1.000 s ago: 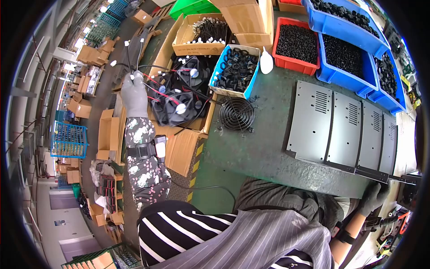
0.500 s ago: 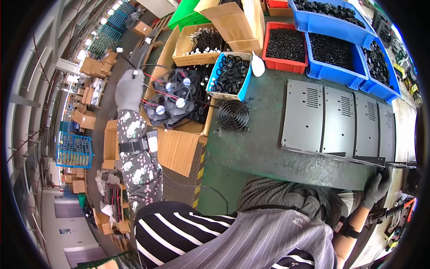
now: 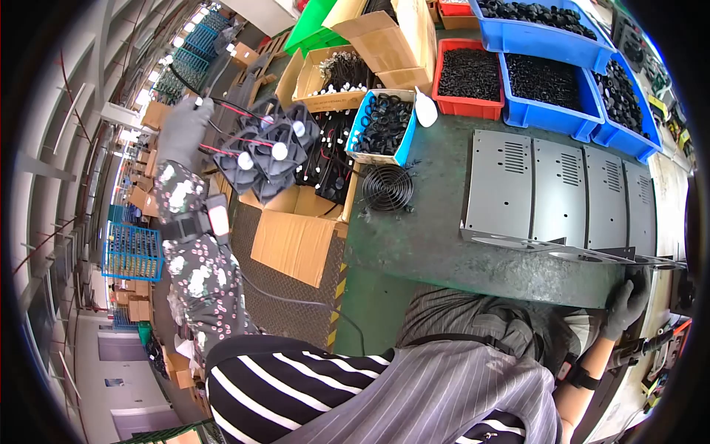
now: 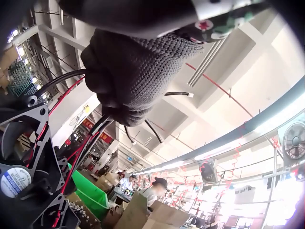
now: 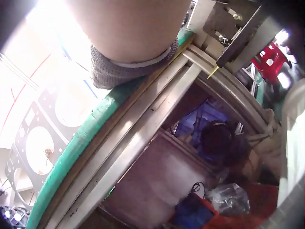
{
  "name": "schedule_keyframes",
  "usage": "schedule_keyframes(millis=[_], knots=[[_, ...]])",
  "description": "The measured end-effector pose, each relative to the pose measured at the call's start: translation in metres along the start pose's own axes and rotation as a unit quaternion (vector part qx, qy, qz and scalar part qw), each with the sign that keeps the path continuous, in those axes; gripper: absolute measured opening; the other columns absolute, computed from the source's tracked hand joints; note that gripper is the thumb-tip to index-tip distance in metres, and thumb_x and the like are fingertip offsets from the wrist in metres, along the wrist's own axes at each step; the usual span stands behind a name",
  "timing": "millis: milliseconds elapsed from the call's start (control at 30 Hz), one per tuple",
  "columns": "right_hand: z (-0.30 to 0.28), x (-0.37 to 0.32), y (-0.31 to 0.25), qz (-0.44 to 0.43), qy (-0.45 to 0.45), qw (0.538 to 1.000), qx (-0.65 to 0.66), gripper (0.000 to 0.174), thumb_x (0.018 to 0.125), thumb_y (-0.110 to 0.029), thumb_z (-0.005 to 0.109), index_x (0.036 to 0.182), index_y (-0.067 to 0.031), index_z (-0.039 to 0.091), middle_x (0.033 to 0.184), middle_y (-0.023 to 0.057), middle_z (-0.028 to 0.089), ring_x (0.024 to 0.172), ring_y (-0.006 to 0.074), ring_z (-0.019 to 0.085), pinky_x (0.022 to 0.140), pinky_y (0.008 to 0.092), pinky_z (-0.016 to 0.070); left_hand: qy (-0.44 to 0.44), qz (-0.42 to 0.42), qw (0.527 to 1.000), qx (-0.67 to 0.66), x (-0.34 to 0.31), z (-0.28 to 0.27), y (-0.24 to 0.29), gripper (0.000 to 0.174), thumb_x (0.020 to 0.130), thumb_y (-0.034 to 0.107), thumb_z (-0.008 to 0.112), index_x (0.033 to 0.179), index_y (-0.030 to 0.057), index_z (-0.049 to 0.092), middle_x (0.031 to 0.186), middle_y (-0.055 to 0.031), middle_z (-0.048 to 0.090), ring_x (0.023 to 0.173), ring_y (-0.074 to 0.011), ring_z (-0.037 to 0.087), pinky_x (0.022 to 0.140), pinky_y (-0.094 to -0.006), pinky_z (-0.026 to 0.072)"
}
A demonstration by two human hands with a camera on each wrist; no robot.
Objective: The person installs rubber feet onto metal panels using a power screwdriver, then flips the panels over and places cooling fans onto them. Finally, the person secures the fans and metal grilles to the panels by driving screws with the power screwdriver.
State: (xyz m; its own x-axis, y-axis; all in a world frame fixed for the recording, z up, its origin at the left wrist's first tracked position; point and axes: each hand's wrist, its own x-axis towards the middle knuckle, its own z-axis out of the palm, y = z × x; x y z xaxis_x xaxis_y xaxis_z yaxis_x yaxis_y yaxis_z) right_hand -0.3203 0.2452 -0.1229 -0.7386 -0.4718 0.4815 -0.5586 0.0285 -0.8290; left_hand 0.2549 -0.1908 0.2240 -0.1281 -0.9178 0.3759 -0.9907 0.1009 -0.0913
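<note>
By carton (image 3: 293,248) | left fingers (image 3: 183,132) curled round leads (image 4: 58,79) | fans (image 3: 262,155), long axis up-right | right fingers (image 3: 625,308) unclear

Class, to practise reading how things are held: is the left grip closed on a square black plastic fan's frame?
No, the left grip curls round thin black and red wires, with the fans apart from it.

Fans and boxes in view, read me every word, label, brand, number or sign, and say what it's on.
No text reads clearly.
Round label on a fan: print too blurred.
Carton with white-tipped cables: printing too small.
Red banners in the background: markings too blurred.
</note>
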Motion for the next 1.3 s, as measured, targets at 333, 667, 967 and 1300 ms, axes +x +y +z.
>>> schedule_keyframes(millis=[333, 667, 967, 1300], knots=[[0.002, 0.001, -0.012, 0.005, -0.005, 0.999, -0.04, 0.042, 0.086, 0.002, 0.041, 0.128, 0.008, 0.04, 0.125, 0.019, 0.05, 0.115, 0.026, 0.05, 0.101, 0.0356, 0.037, 0.193, 0.09, 0.973, -0.086, -0.003, -0.05, 0.038, 0.045, 0.087, 0.042, 0.053, 0.106, 0.0022, 0.06, 0.089, -0.0177, 0.063, 0.085, -0.0302, 0.061, 0.073, -0.0386, 0.0455], [0.017, -0.002, -0.048, -0.021, 0.036, 0.998, -0.041, 0.035, 0.085, -0.001, 0.047, 0.119, 0.0053, 0.049, 0.111, 0.0145, 0.056, 0.101, 0.0226, 0.056, 0.092, 0.0334, 0.0426, -0.031, 0.215, 0.929, -0.298, -0.042, -0.115, 0.198, 0.032, 0.093, 0.031, 0.053, 0.104, 0.0018, 0.062, 0.095, -0.0035, 0.062, 0.085, -0.009, 0.057, 0.075, -0.0233, 0.0445], [0.014, 0.005, -0.071, -0.09, 0.035, 0.979, -0.178, 0.023, 0.072, 0.002, 0.052, 0.093, -0.0013, 0.061, 0.095, 0.0147, 0.059, 0.087, 0.029, 0.058, 0.079, 0.0353, 0.047, -0.139, 0.664, 0.698, -0.229, -0.063, -0.044, 0.369, 0.033, 0.083, 0.028, 0.061, 0.103, 0.0022, 0.06, 0.092, -0.0139, 0.064, 0.081, -0.0264, 0.061, 0.072, -0.0332, 0.048], [0.013, 0.008, -0.078, -0.102, 0.036, 0.976, -0.191, 0.019, 0.07, -0.001, 0.054, 0.088, -0.003, 0.06, 0.091, 0.014, 0.061, 0.085, 0.0319, 0.058, 0.077, 0.0382, 0.0469, -0.133, 0.587, 0.718, -0.349, -0.058, -0.021, 0.433, 0.054, 0.078, 0.017, 0.07, 0.125, 0.0024, 0.05, 0.12, -0.0101, 0.056, 0.097, -0.0158, 0.058, 0.084, -0.0275, 0.0472]])
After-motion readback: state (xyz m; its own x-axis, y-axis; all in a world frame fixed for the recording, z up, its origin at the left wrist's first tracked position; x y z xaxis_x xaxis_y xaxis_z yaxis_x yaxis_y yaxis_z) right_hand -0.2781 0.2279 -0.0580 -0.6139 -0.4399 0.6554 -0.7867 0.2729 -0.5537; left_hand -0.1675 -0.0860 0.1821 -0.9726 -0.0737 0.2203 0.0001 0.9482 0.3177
